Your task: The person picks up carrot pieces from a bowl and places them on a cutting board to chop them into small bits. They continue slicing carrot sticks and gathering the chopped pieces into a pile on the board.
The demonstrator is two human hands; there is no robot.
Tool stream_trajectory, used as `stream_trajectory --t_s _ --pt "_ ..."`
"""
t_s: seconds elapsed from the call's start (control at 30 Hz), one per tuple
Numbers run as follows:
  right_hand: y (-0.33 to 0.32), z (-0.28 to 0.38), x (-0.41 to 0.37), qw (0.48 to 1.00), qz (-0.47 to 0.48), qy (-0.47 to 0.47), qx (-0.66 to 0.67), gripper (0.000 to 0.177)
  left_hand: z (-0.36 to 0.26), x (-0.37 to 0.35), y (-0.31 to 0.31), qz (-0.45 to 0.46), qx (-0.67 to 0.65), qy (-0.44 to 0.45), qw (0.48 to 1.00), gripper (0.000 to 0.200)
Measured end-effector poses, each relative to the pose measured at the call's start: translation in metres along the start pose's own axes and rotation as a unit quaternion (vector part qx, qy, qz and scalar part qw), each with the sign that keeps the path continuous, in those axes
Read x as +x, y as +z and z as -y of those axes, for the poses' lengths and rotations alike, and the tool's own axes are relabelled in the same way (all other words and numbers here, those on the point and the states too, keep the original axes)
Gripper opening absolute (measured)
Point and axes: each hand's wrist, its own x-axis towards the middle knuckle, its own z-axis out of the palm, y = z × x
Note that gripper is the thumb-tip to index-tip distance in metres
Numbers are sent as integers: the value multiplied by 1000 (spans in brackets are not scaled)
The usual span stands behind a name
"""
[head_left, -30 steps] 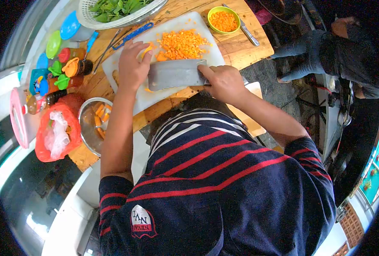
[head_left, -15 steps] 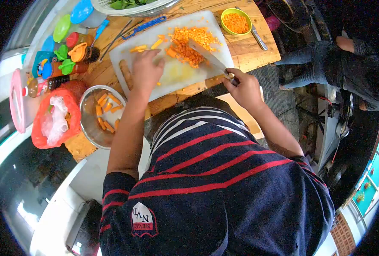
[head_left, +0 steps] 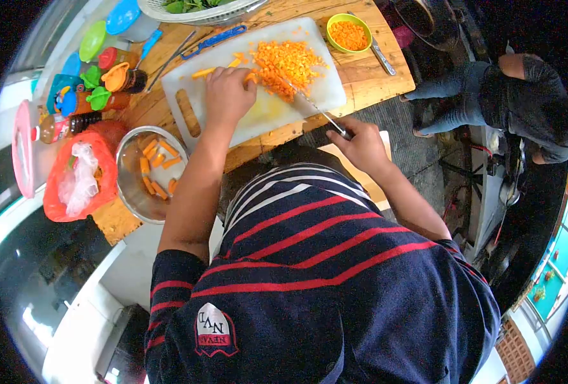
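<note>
My right hand [head_left: 362, 148] grips the handle of a kitchen knife [head_left: 320, 110]. Its blade points up and left, with the tip at the near edge of a heap of diced carrot [head_left: 289, 63]. My left hand [head_left: 228, 96] is closed, fingers curled over a carrot piece [head_left: 251, 77] just left of the heap. Both carrot piece and heap lie on a white cutting board [head_left: 188, 83]. A few carrot sticks [head_left: 202, 73] rest beyond my left fingers, which partly cover them.
A steel bowl [head_left: 128, 192] of carrot sticks stands left. Right of the board are a green bowl [head_left: 349, 35] of diced carrot and another knife [head_left: 382, 57]. Jars [head_left: 110, 99], a red plastic bag [head_left: 57, 192] and a basket of greens [head_left: 197, 13] surround it. Another person [head_left: 520, 102] stands right.
My left hand has moved right and closed over the carrot piece beside the heap. My right hand has drawn the knife slightly back toward me, its blade now turned more edge-on.
</note>
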Motion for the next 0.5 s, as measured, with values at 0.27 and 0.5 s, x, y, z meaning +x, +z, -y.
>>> stream_trajectory --t_s 0.27,0.5 --pt "-20 -7 1 994 103 -22 -12 31 11 -11 9 -42 -58 35 997 26" --pt "-25 -15 26 985 129 -101 -53 25 14 -11 3 57 -142 -37 988 19"
